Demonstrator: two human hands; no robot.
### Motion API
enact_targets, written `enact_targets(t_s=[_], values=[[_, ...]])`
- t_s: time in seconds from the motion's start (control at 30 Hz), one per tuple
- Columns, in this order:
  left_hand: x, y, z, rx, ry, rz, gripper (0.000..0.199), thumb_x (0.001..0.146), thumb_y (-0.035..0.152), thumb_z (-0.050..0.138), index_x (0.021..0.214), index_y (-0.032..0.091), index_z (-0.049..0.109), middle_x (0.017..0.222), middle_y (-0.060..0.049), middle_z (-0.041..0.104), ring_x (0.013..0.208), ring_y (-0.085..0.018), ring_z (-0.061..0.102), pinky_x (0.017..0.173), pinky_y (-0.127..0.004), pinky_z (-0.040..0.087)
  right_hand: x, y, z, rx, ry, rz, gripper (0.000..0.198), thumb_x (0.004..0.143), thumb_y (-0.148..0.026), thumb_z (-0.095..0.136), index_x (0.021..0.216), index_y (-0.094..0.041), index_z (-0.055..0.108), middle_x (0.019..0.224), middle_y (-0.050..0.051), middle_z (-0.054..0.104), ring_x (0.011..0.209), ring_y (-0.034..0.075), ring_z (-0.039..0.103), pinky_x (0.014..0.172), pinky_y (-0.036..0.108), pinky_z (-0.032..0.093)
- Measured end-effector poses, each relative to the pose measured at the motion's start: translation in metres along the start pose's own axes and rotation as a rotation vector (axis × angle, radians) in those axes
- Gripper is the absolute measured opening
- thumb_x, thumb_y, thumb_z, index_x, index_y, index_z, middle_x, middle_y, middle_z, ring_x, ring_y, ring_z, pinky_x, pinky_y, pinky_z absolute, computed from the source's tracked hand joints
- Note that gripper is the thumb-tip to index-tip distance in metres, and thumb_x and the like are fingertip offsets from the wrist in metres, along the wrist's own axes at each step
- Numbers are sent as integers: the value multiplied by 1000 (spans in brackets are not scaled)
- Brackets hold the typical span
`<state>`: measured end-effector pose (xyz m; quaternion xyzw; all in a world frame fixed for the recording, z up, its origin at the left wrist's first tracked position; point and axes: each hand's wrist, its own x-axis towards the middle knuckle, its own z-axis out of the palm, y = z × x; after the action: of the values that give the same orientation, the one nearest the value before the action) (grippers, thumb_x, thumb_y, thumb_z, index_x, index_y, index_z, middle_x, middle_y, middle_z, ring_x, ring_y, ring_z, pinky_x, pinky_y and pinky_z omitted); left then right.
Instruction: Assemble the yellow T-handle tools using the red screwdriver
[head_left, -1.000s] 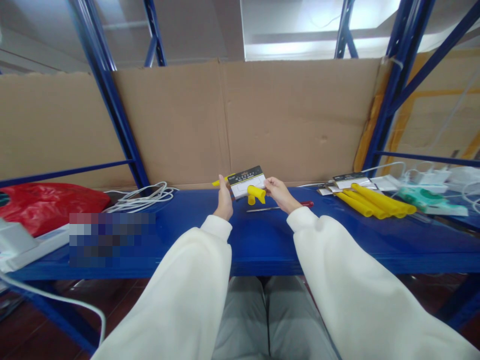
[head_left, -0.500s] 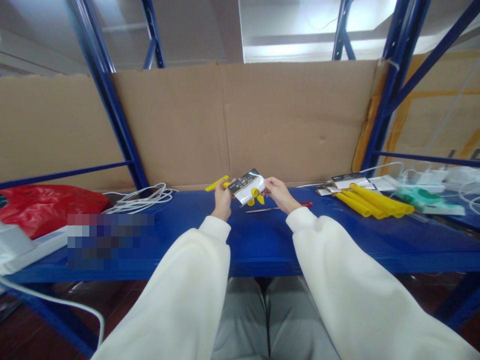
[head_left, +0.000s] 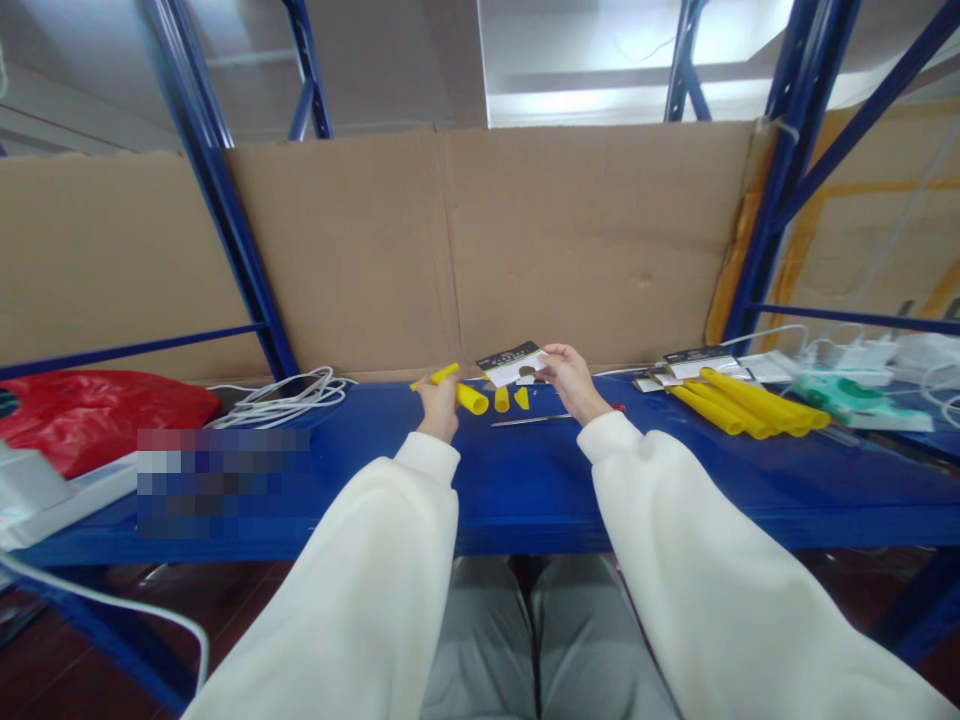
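Observation:
My left hand (head_left: pixel 439 406) is closed around a yellow tube (head_left: pixel 472 399), whose round end points right. Above those fingers shows a yellow strip (head_left: pixel 445 373); I cannot tell whether it is part of the same tube. Between thumb and fingers, my right hand (head_left: pixel 568 380) pinches a black-and-white card (head_left: pixel 511 366) with a dark round hole near its lower edge. Below the card, two small yellow pieces (head_left: pixel 502 399) lie on the blue table (head_left: pixel 517 480). A thin metal blade (head_left: pixel 525 421) lies near my right hand, its red end partly hidden by that hand.
Several yellow tubes (head_left: pixel 750 403) and a stack of cards (head_left: pixel 694 362) lie to the right, beside a green-and-white object (head_left: pixel 855 400). At left are a coiled white cable (head_left: pixel 289 400) and a red plastic bag (head_left: pixel 120 410). Cardboard (head_left: pixel 585 240) stands along the back.
The card has come away from my left hand and is now in my right hand alone, tilted flatter. The tube's round end has moved left, and its earlier place in front of the card is vacated.

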<state>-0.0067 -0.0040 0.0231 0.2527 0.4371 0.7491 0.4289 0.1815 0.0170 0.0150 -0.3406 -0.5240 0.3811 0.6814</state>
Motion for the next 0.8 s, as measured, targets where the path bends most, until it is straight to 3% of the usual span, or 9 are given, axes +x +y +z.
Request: enact_targets(t_s=[0.13, 0.2, 0.37, 0.47, 0.63, 0.8], values=[[-1, -1, -1, 15, -46, -70, 44, 72, -2, 57, 113, 13, 52, 72, 2, 60, 45, -11, 58, 52, -27, 51, 17, 6, -25, -44, 272, -64, 33, 68, -17, 63, 96, -26, 47, 103, 0, 62, 64, 10, 63, 63, 27, 58], [-2, 0, -1, 20, -72, -100, 40, 74, -1, 54, 113, 9, 56, 67, 1, 59, 42, -12, 56, 50, -27, 49, 21, 6, -38, -42, 365, -47, 38, 67, -15, 63, 99, -26, 47, 106, 1, 63, 62, 10, 63, 62, 29, 59], [-5, 4, -2, -14, -159, -209, 34, 83, 7, 46, 115, 5, 58, 61, -3, 60, 39, -13, 54, 39, -22, 43, 20, 3, -50, 14, 469, 8, 29, 65, -11, 68, 82, -22, 47, 70, -4, 62, 57, 12, 62, 58, 26, 57], [-4, 4, -3, -43, -196, -288, 35, 85, 8, 45, 118, 4, 55, 62, -5, 63, 38, -13, 55, 36, -21, 43, 20, 4, -46, 8, 527, -2, 26, 65, -7, 66, 75, -22, 47, 61, -6, 58, 57, 11, 62, 58, 23, 55], [-2, 3, -2, -40, -255, -372, 34, 87, 10, 45, 119, 4, 53, 66, -9, 69, 35, -13, 54, 35, -22, 42, 32, 14, -38, -162, 426, 37, 18, 69, -9, 65, 74, -20, 51, 61, -6, 57, 60, 10, 61, 61, 21, 54], [-9, 5, -1, -10, -263, -353, 34, 91, 11, 40, 121, 2, 51, 65, -9, 68, 34, -13, 52, 35, -21, 41, 51, 24, -31, -583, 258, 87, 17, 69, -8, 62, 83, -15, 63, 70, 0, 66, 64, 12, 63, 65, 23, 55]])
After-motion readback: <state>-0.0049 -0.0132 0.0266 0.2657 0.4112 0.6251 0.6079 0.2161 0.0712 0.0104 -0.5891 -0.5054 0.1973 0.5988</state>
